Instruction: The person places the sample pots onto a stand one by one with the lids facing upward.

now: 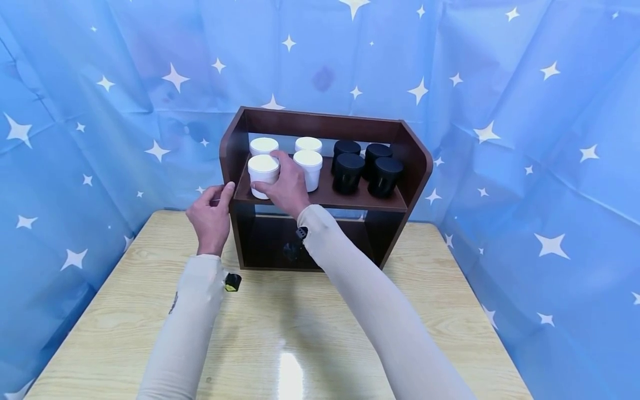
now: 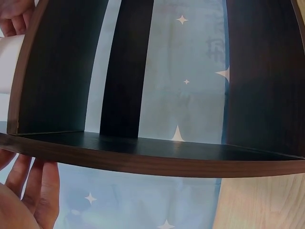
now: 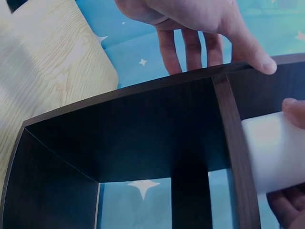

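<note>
A dark brown two-level wooden shelf (image 1: pixel 320 203) stands on the table, its upper level holding white and black lidded jars. My right hand (image 1: pixel 290 186) grips the front-left white jar (image 1: pixel 263 166), thumb on its near side and fingers round its far side. That jar (image 3: pixel 271 150) stands on the upper board, close to the left side panel. My left hand (image 1: pixel 210 219) holds this panel at its front edge. In the right wrist view, the left thumb laps over the edge while the fingers lie along the outer face.
Another white jar (image 1: pixel 263 145) stands behind the gripped one, with a front white jar (image 1: pixel 308 166) and a rear white jar (image 1: pixel 308 143) to the right. Several black jars, including a front black jar (image 1: pixel 385 175), fill the right half. Starry blue curtains (image 1: pixel 320 50) surround the wooden table (image 1: pixel 250 333).
</note>
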A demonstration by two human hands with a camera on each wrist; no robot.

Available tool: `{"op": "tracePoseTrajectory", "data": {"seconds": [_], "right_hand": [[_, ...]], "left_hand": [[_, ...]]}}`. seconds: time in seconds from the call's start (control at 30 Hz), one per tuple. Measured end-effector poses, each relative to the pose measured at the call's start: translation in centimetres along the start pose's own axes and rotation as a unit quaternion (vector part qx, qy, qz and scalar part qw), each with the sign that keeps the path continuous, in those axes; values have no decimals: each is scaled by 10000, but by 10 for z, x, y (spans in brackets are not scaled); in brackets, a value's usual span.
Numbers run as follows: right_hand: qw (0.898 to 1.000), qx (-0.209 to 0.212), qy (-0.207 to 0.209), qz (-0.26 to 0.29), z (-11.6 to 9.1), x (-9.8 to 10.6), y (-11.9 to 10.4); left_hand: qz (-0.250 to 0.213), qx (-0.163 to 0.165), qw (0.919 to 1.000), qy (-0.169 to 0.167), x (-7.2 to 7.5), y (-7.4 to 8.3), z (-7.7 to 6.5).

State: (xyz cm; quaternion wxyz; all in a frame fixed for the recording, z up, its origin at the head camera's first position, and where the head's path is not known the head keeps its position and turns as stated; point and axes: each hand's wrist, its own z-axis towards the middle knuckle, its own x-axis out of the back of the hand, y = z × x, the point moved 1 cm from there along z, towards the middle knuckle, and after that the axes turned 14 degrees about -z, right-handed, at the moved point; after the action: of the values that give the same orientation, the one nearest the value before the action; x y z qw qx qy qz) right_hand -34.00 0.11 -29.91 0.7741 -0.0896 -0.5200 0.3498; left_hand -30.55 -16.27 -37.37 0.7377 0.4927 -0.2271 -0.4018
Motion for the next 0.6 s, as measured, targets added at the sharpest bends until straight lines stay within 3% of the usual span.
{"op": "tracePoseTrajectory", "data": {"seconds": [0.6], "right_hand": [[9999, -85, 66, -83, 5, -5, 0]], "left_hand": [[55, -105, 9999, 19, -1, 2, -1]]}}
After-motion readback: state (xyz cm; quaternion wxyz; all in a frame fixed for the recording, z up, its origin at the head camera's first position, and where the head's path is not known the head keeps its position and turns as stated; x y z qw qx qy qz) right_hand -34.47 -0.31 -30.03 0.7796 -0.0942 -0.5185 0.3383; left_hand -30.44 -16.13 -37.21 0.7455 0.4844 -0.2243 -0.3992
